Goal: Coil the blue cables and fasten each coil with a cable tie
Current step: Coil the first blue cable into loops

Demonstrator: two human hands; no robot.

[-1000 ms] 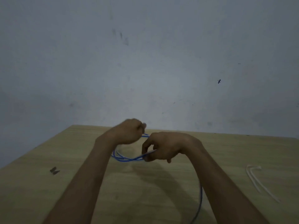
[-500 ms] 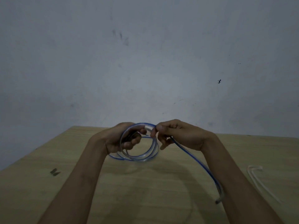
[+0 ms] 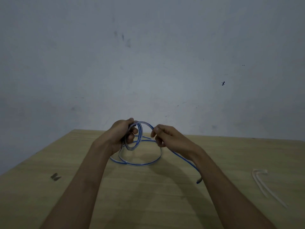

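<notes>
A blue cable (image 3: 140,163) is partly coiled above the wooden table (image 3: 148,204). My left hand (image 3: 121,134) grips a small bundle of its loops, held upright. A wider loop sags from that bundle down toward the tabletop. My right hand (image 3: 166,135) pinches the cable just right of the bundle. From there the free end runs down along my right forearm to a dark tip near the table. White cable ties (image 3: 264,184) lie on the table at the right, away from both hands.
A small dark object (image 3: 55,176) lies on the table at the left. A bare grey wall (image 3: 148,63) rises behind the table's far edge. The table's left edge slants toward me.
My right hand has drawn apart from the left, pulling a new arc of cable. One loop has dropped wider toward the table. The free end has shortened and moved up.
</notes>
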